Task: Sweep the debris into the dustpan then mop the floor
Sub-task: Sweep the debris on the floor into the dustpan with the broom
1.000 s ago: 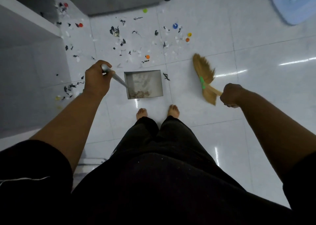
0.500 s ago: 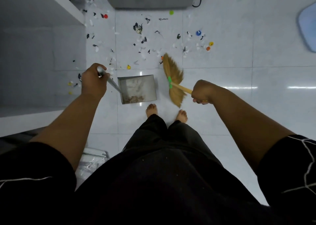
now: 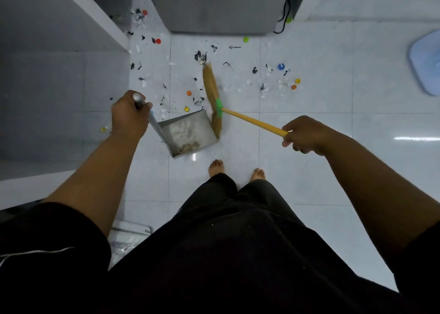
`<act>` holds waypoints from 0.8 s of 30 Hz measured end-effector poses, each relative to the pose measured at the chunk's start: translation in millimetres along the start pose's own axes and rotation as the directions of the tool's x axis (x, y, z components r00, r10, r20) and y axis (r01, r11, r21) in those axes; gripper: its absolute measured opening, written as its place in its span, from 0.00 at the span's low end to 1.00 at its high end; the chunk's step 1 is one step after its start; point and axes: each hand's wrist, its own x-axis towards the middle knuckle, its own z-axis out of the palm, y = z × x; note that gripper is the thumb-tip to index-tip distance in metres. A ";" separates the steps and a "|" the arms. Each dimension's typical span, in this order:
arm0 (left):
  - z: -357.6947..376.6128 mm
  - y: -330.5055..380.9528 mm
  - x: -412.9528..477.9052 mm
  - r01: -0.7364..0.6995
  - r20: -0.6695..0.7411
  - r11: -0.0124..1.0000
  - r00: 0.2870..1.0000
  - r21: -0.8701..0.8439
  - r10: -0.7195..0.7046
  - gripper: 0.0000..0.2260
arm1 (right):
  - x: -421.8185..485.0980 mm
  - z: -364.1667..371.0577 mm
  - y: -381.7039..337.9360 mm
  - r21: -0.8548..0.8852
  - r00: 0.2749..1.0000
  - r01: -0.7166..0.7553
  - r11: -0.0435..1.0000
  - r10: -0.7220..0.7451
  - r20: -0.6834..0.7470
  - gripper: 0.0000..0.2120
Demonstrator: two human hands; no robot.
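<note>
Over the last second I have watched the broom (image 3: 210, 85) come in from well out on the right, pass the side of the dustpan (image 3: 190, 132), and reach forward. Its bristle tip now lies in the debris (image 3: 262, 88), just beside a black clump, while the lower bristles sit against the pan's right edge. The dustpan has turned too: it was square to me and is now skewed, its open mouth angled toward the scatter. My left hand (image 3: 129, 117) has its fingers curled tight round the pan's metal handle. My right hand (image 3: 307, 135) has its fingers wrapped round the end of the yellow stick. I read this as the start of a pulling stroke. The pan holds only a little brownish dust at its back wall, so I judge the sweeping barely begun and the mopping far off; I see no mop. The floor (image 3: 309, 194) is glossy white tile with grey grout lines and catches streaks of light. Black shreds, white flakes and coloured bottle caps (image 3: 189, 93) lie spread across the tiles ahead of the pan. Some run into the narrow gap between a white ledge (image 3: 95, 13) on the left and a grey cabinet (image 3: 219, 4) at the top, where a black cable (image 3: 284, 13) hangs. A pale blue object (image 3: 426, 63) sits at the right edge, a plastic bag (image 3: 128, 237) lies by my left leg, and my bare feet (image 3: 216, 167) stand just behind the pan.
</note>
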 end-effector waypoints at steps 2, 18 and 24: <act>2.9 8.0 9.1 -0.010 0.003 1.000 1.000 0.015 0.010 0.06 | -10.2 -18.7 4.1 0.004 0.999 -0.006 1.000 0.006 -0.042 0.14; 100.0 136.7 18.8 -0.107 0.114 0.992 0.987 -0.067 0.114 0.07 | -23.5 -158.8 110.1 -0.173 0.934 -0.153 0.973 0.085 -0.347 0.17; 149.1 173.2 12.5 -0.112 0.103 0.994 0.988 -0.012 0.112 0.05 | 27.0 -233.1 142.5 -0.361 0.912 -0.204 0.910 0.043 -0.407 0.12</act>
